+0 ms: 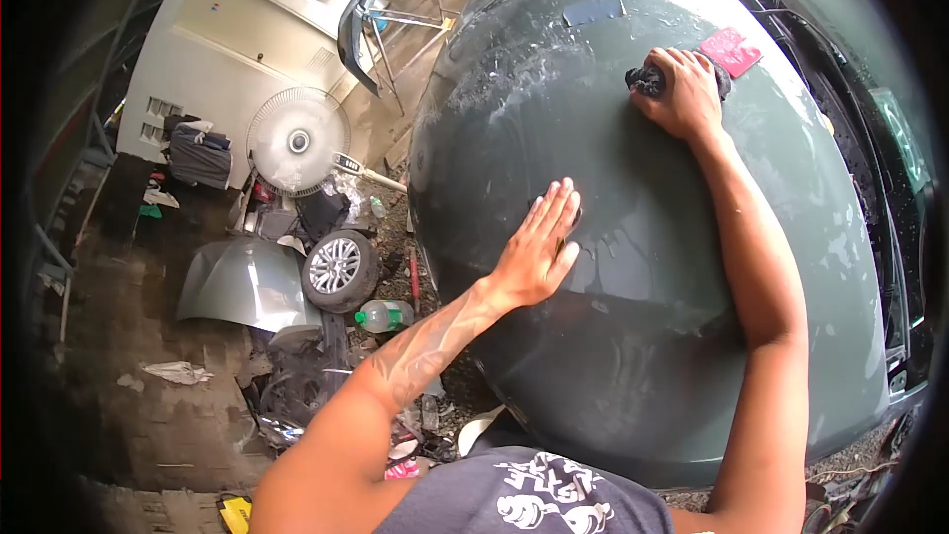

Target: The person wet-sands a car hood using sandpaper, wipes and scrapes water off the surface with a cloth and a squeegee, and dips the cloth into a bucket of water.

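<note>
A dark green car hood [652, 237] fills the middle and right, with wet streaks on its surface. My right hand [684, 94] is closed around a black cloth [647, 80] on the hood's upper right. Just beyond that hand lies a pink-red pad [732, 49]. A grey-blue rectangular block [594, 11] rests farther up the hood. Near the hood's left-centre, my left hand [539, 249] lies flat on the surface, its fingers stretched out and close together, with nothing visible in it.
Left of the hood are a standing fan [298, 141], a wheel [341, 270], a silver body panel [249, 284] and a green bottle [384, 315]. A metal stand [410, 19] is at the top. The windshield edge borders the right.
</note>
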Action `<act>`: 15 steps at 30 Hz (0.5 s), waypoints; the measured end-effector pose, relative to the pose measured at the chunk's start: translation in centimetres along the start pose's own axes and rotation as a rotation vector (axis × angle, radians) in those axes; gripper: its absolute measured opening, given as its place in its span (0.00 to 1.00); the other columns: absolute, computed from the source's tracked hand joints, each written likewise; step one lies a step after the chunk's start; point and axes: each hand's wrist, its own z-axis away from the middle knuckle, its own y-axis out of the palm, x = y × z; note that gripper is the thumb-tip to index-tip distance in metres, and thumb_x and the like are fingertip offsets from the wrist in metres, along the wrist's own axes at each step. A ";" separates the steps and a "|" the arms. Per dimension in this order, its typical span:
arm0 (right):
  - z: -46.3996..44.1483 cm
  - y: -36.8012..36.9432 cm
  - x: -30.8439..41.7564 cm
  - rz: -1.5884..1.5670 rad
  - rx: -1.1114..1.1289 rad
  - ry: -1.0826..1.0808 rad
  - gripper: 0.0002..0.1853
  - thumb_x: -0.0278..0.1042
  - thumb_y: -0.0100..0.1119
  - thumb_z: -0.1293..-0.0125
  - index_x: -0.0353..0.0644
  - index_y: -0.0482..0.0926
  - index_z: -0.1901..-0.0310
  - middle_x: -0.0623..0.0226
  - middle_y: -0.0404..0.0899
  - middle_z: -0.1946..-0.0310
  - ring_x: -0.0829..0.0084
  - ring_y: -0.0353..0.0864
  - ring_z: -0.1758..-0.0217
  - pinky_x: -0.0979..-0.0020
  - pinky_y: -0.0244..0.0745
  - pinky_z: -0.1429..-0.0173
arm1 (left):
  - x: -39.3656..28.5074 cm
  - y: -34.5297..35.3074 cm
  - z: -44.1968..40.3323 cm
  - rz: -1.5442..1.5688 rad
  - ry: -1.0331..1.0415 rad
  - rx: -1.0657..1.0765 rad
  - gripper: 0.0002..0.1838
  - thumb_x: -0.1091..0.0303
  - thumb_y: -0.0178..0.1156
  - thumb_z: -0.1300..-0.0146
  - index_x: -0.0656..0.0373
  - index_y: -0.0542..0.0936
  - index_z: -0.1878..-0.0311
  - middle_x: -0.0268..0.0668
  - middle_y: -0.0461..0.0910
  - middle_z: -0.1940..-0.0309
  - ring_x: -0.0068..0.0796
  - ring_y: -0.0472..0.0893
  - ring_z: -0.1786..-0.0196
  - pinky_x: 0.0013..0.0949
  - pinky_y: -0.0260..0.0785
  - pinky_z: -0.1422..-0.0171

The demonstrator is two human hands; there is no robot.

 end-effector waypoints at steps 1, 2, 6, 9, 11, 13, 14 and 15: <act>0.2 0.1 0.0 -0.005 -0.006 0.012 0.23 0.49 0.73 0.51 0.46 0.81 0.56 0.63 0.84 0.56 0.58 0.80 0.42 0.54 0.66 0.30 | 0.9 -0.5 -0.6 -0.083 0.026 0.035 0.39 0.53 0.48 0.23 0.65 0.51 0.18 0.55 0.47 0.17 0.54 0.48 0.15 0.51 0.39 0.13; 0.4 0.1 0.2 -0.001 -0.009 0.013 0.23 0.49 0.73 0.51 0.46 0.81 0.56 0.63 0.84 0.55 0.58 0.80 0.42 0.54 0.66 0.30 | 2.2 -0.9 -2.4 -0.150 0.058 -0.017 0.38 0.54 0.47 0.22 0.65 0.51 0.18 0.57 0.47 0.17 0.55 0.48 0.15 0.50 0.39 0.13; 0.1 0.2 -0.1 -0.017 -0.037 -0.013 0.24 0.48 0.74 0.51 0.47 0.81 0.55 0.63 0.83 0.55 0.58 0.80 0.42 0.54 0.66 0.31 | 10.5 -1.9 -12.0 -0.194 -0.169 -0.161 0.33 0.58 0.45 0.21 0.68 0.56 0.20 0.59 0.50 0.18 0.54 0.49 0.15 0.50 0.39 0.13; 0.1 -0.1 0.0 -0.016 -0.012 -0.009 0.24 0.48 0.74 0.51 0.46 0.81 0.55 0.63 0.83 0.55 0.58 0.80 0.42 0.53 0.65 0.31 | 3.6 0.0 -3.5 -0.061 -0.015 -0.164 0.33 0.61 0.46 0.22 0.64 0.56 0.19 0.56 0.51 0.18 0.53 0.50 0.15 0.49 0.38 0.13; 0.1 0.2 0.0 -0.022 -0.039 -0.012 0.24 0.48 0.74 0.52 0.46 0.81 0.55 0.63 0.83 0.55 0.58 0.80 0.42 0.53 0.65 0.31 | 1.2 -0.4 -1.0 -0.040 0.030 -0.090 0.34 0.61 0.47 0.22 0.63 0.55 0.18 0.55 0.50 0.17 0.53 0.49 0.15 0.48 0.38 0.13; 0.4 0.3 0.1 -0.012 -0.061 -0.027 0.24 0.48 0.74 0.52 0.46 0.81 0.55 0.63 0.83 0.55 0.58 0.80 0.42 0.54 0.65 0.31 | 1.5 -1.0 -1.8 -0.082 0.038 0.011 0.35 0.58 0.47 0.21 0.65 0.52 0.18 0.54 0.47 0.17 0.53 0.48 0.15 0.48 0.39 0.13; 0.3 0.3 0.0 -0.017 -0.052 -0.027 0.24 0.47 0.74 0.52 0.46 0.81 0.55 0.62 0.83 0.56 0.58 0.80 0.43 0.54 0.65 0.31 | 4.0 -1.6 -4.8 -0.188 0.055 -0.009 0.37 0.56 0.48 0.21 0.68 0.51 0.19 0.55 0.46 0.17 0.54 0.48 0.15 0.48 0.40 0.13; 0.1 0.2 -0.1 -0.021 -0.045 -0.022 0.24 0.47 0.74 0.52 0.46 0.81 0.55 0.62 0.83 0.56 0.57 0.80 0.43 0.54 0.65 0.31 | 7.1 -1.9 -8.1 -0.271 0.016 -0.037 0.37 0.54 0.47 0.20 0.69 0.52 0.19 0.56 0.45 0.17 0.54 0.47 0.15 0.49 0.40 0.13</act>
